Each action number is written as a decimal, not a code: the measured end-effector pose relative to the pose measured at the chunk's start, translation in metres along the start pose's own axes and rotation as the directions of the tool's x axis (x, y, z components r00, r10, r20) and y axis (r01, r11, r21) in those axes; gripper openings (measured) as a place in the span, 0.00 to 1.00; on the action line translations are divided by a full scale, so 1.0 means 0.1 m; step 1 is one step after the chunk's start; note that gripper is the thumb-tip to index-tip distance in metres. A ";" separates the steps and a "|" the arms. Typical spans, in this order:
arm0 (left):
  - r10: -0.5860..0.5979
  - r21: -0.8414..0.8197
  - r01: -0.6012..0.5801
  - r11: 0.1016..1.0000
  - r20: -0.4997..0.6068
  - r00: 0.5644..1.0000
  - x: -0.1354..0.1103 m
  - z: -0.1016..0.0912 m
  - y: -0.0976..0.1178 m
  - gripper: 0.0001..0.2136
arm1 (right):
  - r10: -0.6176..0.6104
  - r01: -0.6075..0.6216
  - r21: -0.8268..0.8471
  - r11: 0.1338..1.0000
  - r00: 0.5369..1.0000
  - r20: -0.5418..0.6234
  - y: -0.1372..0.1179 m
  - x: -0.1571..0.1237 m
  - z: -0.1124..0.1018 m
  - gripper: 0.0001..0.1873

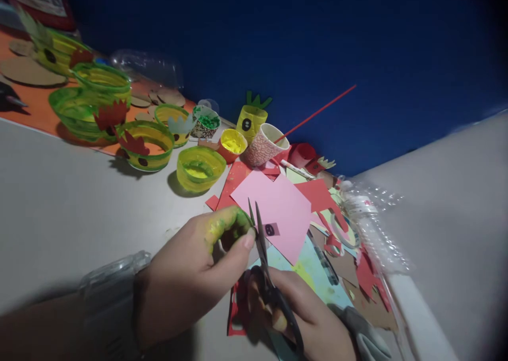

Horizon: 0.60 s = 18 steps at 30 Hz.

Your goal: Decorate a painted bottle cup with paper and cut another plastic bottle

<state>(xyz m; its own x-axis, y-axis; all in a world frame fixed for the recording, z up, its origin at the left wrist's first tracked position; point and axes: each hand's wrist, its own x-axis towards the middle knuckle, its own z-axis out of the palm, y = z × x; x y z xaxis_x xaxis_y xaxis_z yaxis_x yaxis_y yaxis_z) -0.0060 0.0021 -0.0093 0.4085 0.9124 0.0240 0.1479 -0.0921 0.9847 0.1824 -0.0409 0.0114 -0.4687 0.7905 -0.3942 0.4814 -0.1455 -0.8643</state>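
Note:
My right hand [305,313] has its fingers through the black handles of a pair of scissors [262,244]. The blades point up and away from me, slightly parted. My left hand [198,260], smeared with green and yellow paint, is pinched closed beside the blades. Something small and dark seems to be between thumb and forefinger, mostly hidden. Behind the blades lies a pink sheet of paper [273,197]. A small pink square with a dark face drawn on it [272,229] lies on or just above that sheet.
Green-and-yellow painted bowls [200,169] stand at the left, some with paper crests. A patterned cup [265,146] holds a red stick [317,112]. Beside it is a small cup of yellow paint [232,143]. Paper scraps, a marker [323,258] and bubble wrap [383,234] crowd the right.

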 end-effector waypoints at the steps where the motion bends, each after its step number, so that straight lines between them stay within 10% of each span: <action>1: 0.002 -0.002 -0.002 1.000 0.001 1.000 0.00 0.00 0.00 0.08 | -0.003 0.003 0.002 1.000 1.000 0.004 0.00 0.00 0.00 0.26; 18: 0.005 0.002 -0.005 1.000 0.016 1.000 0.00 -0.01 0.02 0.08 | 0.016 -0.017 -0.081 0.997 1.000 -0.018 -0.02 0.01 0.00 0.27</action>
<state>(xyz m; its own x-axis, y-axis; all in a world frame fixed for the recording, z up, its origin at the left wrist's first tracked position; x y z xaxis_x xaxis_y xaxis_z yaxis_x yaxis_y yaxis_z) -0.0069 0.0020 -0.0067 0.4233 0.9056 0.0267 0.1473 -0.0979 0.9842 0.1810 -0.0401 0.0133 -0.4480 0.7985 -0.4021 0.5479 -0.1103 -0.8293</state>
